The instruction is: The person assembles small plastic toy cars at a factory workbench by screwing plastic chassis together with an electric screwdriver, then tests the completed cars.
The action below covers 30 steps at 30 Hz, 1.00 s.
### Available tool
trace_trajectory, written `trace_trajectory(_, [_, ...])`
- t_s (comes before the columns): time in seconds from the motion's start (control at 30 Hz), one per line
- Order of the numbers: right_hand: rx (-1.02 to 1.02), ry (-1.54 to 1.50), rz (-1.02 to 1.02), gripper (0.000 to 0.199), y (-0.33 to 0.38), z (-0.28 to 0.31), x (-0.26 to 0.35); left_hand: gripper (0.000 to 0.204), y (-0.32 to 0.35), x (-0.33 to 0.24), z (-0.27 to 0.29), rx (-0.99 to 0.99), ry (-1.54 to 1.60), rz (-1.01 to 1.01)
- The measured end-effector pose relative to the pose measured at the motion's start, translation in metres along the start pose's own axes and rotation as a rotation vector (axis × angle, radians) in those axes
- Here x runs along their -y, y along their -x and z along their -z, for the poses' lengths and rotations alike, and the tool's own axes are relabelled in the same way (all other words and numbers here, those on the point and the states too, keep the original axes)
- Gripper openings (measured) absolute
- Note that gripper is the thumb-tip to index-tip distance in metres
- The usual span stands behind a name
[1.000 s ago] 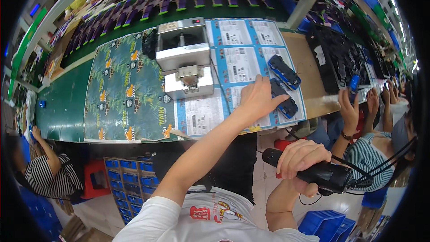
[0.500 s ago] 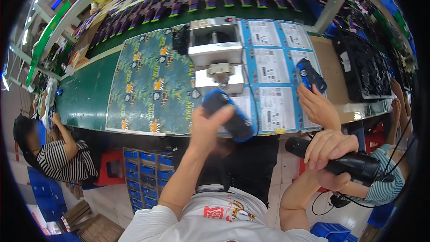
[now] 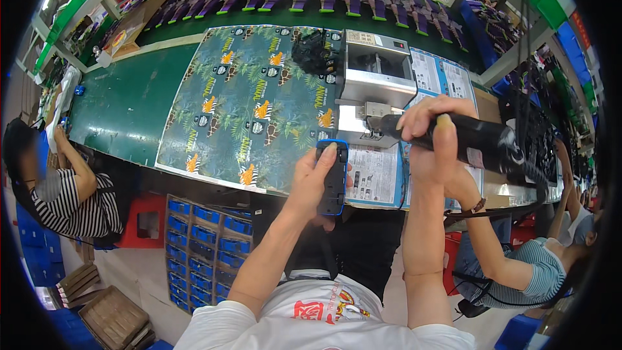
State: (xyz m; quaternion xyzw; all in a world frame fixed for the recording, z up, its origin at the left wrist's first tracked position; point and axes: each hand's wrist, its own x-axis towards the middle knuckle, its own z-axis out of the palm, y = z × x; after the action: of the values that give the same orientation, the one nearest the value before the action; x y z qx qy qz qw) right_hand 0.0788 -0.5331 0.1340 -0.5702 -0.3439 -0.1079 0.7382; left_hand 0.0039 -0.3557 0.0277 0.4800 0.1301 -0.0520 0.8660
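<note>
My left hand [image 3: 310, 178] is closed around a flat rectangular casing [image 3: 332, 185], black inside with a blue rim, its thumb on the upper end. It holds the casing just past the front edge of the bench. A black electric screwdriver [image 3: 476, 139] lies nearly level in my right hand [image 3: 427, 133], fingers wrapped round its front part. The screwdriver's nose points left at the small metal outlet [image 3: 376, 116] of a silver screw feeder [image 3: 379, 78]. Whether its tip touches the outlet is too small to tell.
A patterned animal-print sheet [image 3: 249, 104] covers the bench left of the feeder, with a pile of black parts [image 3: 317, 52] on it. Purple strap-like pieces [image 3: 298, 0] line the far side. Co-workers sit at left [image 3: 71, 194] and right [image 3: 531, 259]. Blue parts fill a divided box [image 3: 204, 246] below.
My right hand has swung the screwdriver up and left to the feeder. The casing in my left hand has turned from slanted to nearly straight. The whole view has shifted.
</note>
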Motion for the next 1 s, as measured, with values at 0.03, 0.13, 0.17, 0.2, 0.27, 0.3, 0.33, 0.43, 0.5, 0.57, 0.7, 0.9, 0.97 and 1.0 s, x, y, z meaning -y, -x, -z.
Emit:
trace_trajectory(0.03, [0.003, 0.006, -0.007, 0.025, 0.001, -0.003, -0.002, 0.034, -0.002, 0.002, 0.001, 0.032, -0.014, 0.004])
trace_trajectory(0.13, [-0.200, 0.139, 0.026, 0.021, 0.001, -0.024, -0.013, 0.032, -0.006, 0.005, 0.000, 0.096, -0.028, -0.045])
trace_trajectory(0.17, [-0.201, 0.141, 0.018, 0.021, 0.000, -0.023, -0.017, 0.032, -0.006, 0.006, -0.001, 0.093, -0.025, -0.038])
trace_trajectory(0.2, [-0.185, 0.274, 0.071, 0.019, -0.001, -0.022, -0.020, 0.031, -0.005, 0.007, -0.003, 0.096, -0.063, -0.052])
trace_trajectory(0.27, [-0.150, 0.402, 0.127, 0.015, -0.007, -0.024, -0.024, 0.030, -0.007, 0.007, -0.002, 0.098, -0.104, -0.068])
trace_trajectory(0.3, [-0.202, 0.285, 0.070, 0.016, -0.010, -0.028, -0.023, 0.029, -0.007, 0.008, -0.001, 0.111, -0.109, -0.077])
trace_trajectory(0.33, [-0.253, 0.169, 0.015, 0.019, -0.013, -0.032, -0.022, 0.028, -0.008, 0.009, 0.000, 0.128, -0.113, -0.087])
trace_trajectory(0.43, [-0.309, -0.025, -0.146, 0.020, -0.021, -0.038, -0.012, 0.027, -0.008, 0.013, -0.001, 0.137, -0.102, -0.084])
trace_trajectory(0.5, [-0.248, -0.018, -0.111, 0.016, -0.014, -0.030, -0.009, 0.025, -0.012, 0.018, 0.006, 0.138, -0.115, -0.099])
trace_trajectory(0.57, [-0.212, -0.132, -0.011, 0.030, -0.004, -0.031, -0.002, 0.022, -0.014, 0.023, 0.008, 0.129, -0.235, -0.230])
trace_trajectory(0.7, [-0.178, -0.155, 0.111, 0.046, 0.006, -0.037, 0.011, 0.021, -0.013, 0.019, -0.002, 0.141, -0.208, -0.183])
trace_trajectory(0.9, [-0.169, -0.240, 0.030, 0.049, 0.016, -0.041, 0.002, 0.021, -0.009, 0.013, -0.005, 0.091, -0.171, -0.179])
trace_trajectory(0.97, [-0.168, -0.244, 0.018, 0.049, 0.017, -0.041, -0.001, 0.021, -0.008, 0.012, -0.007, 0.085, -0.158, -0.182])
trace_trajectory(1.0, [-0.170, -0.248, 0.015, 0.049, 0.018, -0.042, -0.003, 0.021, -0.008, 0.013, -0.007, 0.084, -0.158, -0.182])
